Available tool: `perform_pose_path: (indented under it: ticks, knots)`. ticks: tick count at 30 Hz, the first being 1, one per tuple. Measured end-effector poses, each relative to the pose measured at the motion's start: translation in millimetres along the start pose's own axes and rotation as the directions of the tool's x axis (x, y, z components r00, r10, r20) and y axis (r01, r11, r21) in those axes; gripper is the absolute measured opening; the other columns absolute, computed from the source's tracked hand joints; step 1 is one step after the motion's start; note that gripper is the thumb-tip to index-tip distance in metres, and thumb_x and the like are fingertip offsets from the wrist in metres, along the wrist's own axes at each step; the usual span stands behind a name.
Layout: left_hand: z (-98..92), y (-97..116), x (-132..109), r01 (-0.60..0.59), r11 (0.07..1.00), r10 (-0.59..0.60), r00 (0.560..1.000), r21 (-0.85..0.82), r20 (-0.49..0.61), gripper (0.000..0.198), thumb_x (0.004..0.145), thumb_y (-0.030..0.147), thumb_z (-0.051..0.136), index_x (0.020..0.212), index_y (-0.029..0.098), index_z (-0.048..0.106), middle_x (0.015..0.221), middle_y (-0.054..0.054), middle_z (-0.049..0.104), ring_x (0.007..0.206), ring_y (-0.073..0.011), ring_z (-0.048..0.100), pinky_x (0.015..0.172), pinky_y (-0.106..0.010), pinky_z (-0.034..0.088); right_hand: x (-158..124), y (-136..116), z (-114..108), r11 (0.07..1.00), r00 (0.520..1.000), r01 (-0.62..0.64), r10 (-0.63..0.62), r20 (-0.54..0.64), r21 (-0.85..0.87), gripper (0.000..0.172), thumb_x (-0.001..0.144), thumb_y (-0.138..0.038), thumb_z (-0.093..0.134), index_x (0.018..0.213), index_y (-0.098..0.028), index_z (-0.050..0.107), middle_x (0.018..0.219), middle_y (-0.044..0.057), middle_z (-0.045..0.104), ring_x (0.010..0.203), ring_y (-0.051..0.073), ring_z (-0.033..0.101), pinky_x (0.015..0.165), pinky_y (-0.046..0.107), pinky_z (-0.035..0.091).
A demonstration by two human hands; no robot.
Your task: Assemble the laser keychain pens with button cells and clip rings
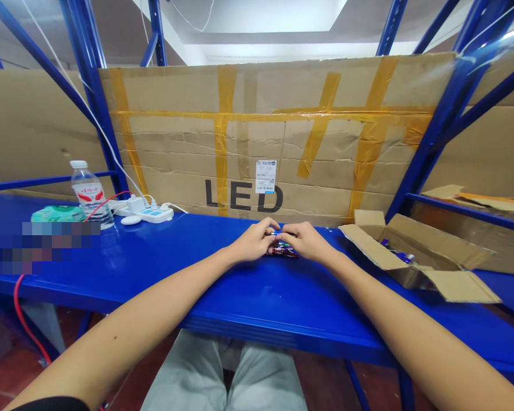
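My left hand [252,242] and my right hand [309,242] meet over the blue table, fingers bent and tips almost touching. Between the fingertips is a slim blue and silver pen-like piece [274,233], pinched from both sides and partly covered. Just under the fingers lie several shiny slim pen-like things [285,251] in red, green and purple, bunched together on the tabletop. The fingers hide much of them, so their exact kind is unclear.
An open cardboard box [370,251] with a few blue pieces stands on the right. To the left are a water bottle [89,194], a green packet [57,214] and a white power strip [154,213]. A large cardboard sheet [175,148] rises behind the blue table [154,257].
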State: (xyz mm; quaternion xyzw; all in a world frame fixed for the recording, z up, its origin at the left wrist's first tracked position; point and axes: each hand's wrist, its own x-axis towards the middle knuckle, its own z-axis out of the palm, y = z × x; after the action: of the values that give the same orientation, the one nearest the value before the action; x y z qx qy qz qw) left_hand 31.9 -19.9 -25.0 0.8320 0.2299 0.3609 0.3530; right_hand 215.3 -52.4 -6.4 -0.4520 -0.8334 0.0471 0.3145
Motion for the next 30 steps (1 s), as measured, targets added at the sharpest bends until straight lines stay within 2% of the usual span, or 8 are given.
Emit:
perform_pose_path:
  ticks: [7, 11, 15, 19, 22, 25, 27, 30]
  knots:
    - [0.0, 0.7, -0.3, 0.006, 1.0, -0.006, 1.0, -0.011, 0.007, 0.01, 0.089, 0.019, 0.05, 0.098, 0.016, 0.049, 0.062, 0.005, 0.054, 0.053, -0.0093, 0.055, 0.053, -0.021, 0.042, 0.4, 0.5, -2.1, 0.999, 1.0, 0.012, -0.012, 0.008, -0.03, 0.037, 0.088, -0.04, 0.051, 0.064, -0.015, 0.064, 0.054, -0.002, 0.053, 0.055, 0.011, 0.039, 0.055, 0.026, 0.027]
    - [-0.7, 1.9, -0.5, 0.005, 1.0, -0.005, 1.0, 0.027, 0.002, 0.01, 0.087, 0.017, 0.048, 0.097, 0.017, 0.051, 0.06, 0.005, 0.054, 0.055, -0.0109, 0.055, 0.057, -0.024, 0.044, 0.8, 1.9, -2.6, 1.0, 1.0, -0.012, 0.012, 0.024, -0.001, 0.036, 0.087, -0.041, 0.053, 0.063, -0.015, 0.062, 0.057, -0.001, 0.056, 0.057, 0.011, 0.043, 0.056, 0.025, 0.029]
    - [-4.1, 2.6, 0.7, 0.007, 0.997, -0.003, 0.999, 0.071, -0.049, 0.009, 0.088, 0.017, 0.044, 0.093, 0.017, 0.052, 0.06, 0.004, 0.054, 0.054, -0.0112, 0.054, 0.058, -0.024, 0.043, 1.0, 6.8, -6.8, 0.985, 0.997, -0.072, 0.068, 0.033, 0.154, 0.021, 0.079, -0.036, 0.064, 0.085, -0.016, 0.067, 0.077, 0.001, 0.067, 0.07, 0.015, 0.056, 0.063, 0.026, 0.041]
    - [-8.6, 0.9, 2.7, 0.022, 0.994, -0.009, 0.991, 0.103, -0.13, 0.009, 0.088, 0.019, 0.045, 0.089, 0.017, 0.053, 0.069, 0.002, 0.058, 0.058, -0.0106, 0.054, 0.059, -0.024, 0.043, 0.6, 13.6, -13.7, 0.918, 0.976, -0.205, 0.165, 0.145, 0.34, 0.033, 0.08, -0.034, 0.062, 0.106, -0.015, 0.061, 0.075, 0.002, 0.065, 0.053, 0.013, 0.056, 0.054, 0.028, 0.045]
    - [-10.1, 0.1, 3.5, 0.034, 0.983, -0.004, 0.986, 0.18, -0.165, 0.008, 0.086, 0.019, 0.047, 0.087, 0.017, 0.055, 0.07, 0.001, 0.06, 0.062, -0.0123, 0.055, 0.061, -0.025, 0.042, 0.1, 16.9, -17.1, 0.882, 0.955, -0.261, 0.175, 0.241, 0.393, 0.027, 0.079, -0.035, 0.063, 0.096, -0.015, 0.061, 0.067, 0.0, 0.063, 0.048, 0.012, 0.054, 0.05, 0.027, 0.044]
    - [-9.8, 1.5, 2.6, 0.027, 0.963, 0.021, 0.984, 0.269, -0.175, 0.01, 0.084, 0.017, 0.05, 0.09, 0.017, 0.058, 0.073, 0.0, 0.063, 0.064, -0.0139, 0.056, 0.061, -0.026, 0.041, -0.4, 15.8, -17.0, 0.894, 0.951, -0.278, 0.204, 0.234, 0.352, 0.024, 0.076, -0.038, 0.066, 0.084, -0.016, 0.062, 0.056, -0.003, 0.057, 0.045, 0.011, 0.049, 0.046, 0.025, 0.04]
    - [-9.2, 3.6, 1.0, -0.036, 0.945, 0.083, 0.988, 0.324, -0.133, 0.014, 0.084, 0.018, 0.052, 0.096, 0.018, 0.058, 0.081, -0.002, 0.065, 0.07, -0.0154, 0.058, 0.065, -0.027, 0.042, -0.4, 13.3, -14.6, 0.909, 0.957, -0.265, 0.209, 0.2, 0.322, 0.025, 0.076, -0.04, 0.065, 0.083, -0.016, 0.062, 0.052, -0.004, 0.053, 0.043, 0.01, 0.045, 0.045, 0.025, 0.036]
    - [-8.4, 6.7, -1.7, -0.169, 0.897, 0.185, 0.983, 0.409, 0.002, 0.015, 0.088, 0.024, 0.052, 0.101, 0.019, 0.058, 0.096, -0.005, 0.068, 0.086, -0.0194, 0.062, 0.075, -0.029, 0.043, 0.0, 10.5, -9.9, 0.946, 0.977, -0.188, 0.151, 0.151, 0.266, 0.025, 0.08, -0.041, 0.061, 0.076, -0.017, 0.06, 0.051, -0.005, 0.051, 0.045, 0.009, 0.044, 0.047, 0.024, 0.034]
